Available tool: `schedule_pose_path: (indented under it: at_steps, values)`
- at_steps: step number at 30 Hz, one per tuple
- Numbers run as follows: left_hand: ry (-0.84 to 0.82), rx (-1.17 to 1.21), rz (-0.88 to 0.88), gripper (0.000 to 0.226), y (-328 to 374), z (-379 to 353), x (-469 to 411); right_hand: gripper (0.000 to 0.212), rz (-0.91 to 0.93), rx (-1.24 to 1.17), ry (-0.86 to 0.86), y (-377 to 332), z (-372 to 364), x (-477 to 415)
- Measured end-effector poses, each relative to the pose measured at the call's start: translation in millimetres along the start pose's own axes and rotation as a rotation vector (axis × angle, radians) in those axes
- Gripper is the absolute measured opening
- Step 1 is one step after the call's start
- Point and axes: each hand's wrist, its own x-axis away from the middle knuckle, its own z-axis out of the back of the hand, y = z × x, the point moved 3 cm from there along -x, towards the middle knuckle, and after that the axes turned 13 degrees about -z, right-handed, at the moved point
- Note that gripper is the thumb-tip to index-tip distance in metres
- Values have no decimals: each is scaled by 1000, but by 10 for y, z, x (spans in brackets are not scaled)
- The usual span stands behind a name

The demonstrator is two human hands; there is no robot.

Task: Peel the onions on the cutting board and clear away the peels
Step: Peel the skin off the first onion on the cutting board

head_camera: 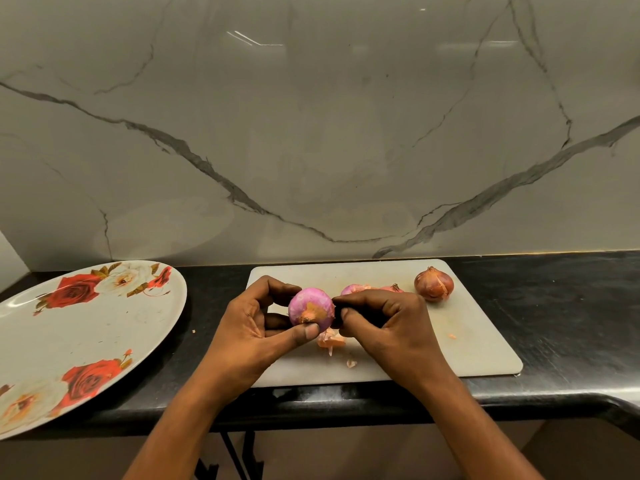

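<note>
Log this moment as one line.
step: peeling | left hand: holds part-peeled onion | right hand: pinches its edge | unpeeled onion: on cutting board | peels: on board

I see dim, warm light, bright streaks glaring off the marble backsplash (311,133), soft focus throughout, and wide-angle bending of the countertop (571,306) near the edges.

Home kitchen: black stone counter (554,323), marble-veined backsplash (311,133), cutting board (478,341), rose-patterned plate (86,327).
</note>
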Motion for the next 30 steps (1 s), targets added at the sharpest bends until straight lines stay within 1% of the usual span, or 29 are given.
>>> schedule_pose_path:
  at_steps: [2, 5, 10, 15, 19, 23, 26, 30]
  values:
    - [24, -6, 4, 51, -8, 5, 7, 21, -7, -23, -16, -3, -2, 5]
    - [40, -25, 1, 51, -17, 17, 6, 12, 23, 12, -14, -12, -7, 13]
    - [38, -26, 9, 52, -13, 13, 8, 12, 48, 10, -4, -8, -2, 16]
    - [26, -13, 14, 52, -3, 5, 7, 11, 70, 69, 32, 4, 5, 14]
    - [17, 42, 20, 53, 2, 3, 6, 9, 14, 49, 81, 30, 22, 10]
    - [7, 107, 22, 52, 7, 17, 9, 14, -55, 17, 115, 49, 24, 3]
    - [2, 113, 17, 52, 1, 25, 9, 12, -45, 25, 111, 34, 25, 8]
    - [7, 53, 15, 56, -5, 18, 6, 24, -22, 36, 124, 26, 41, 26]
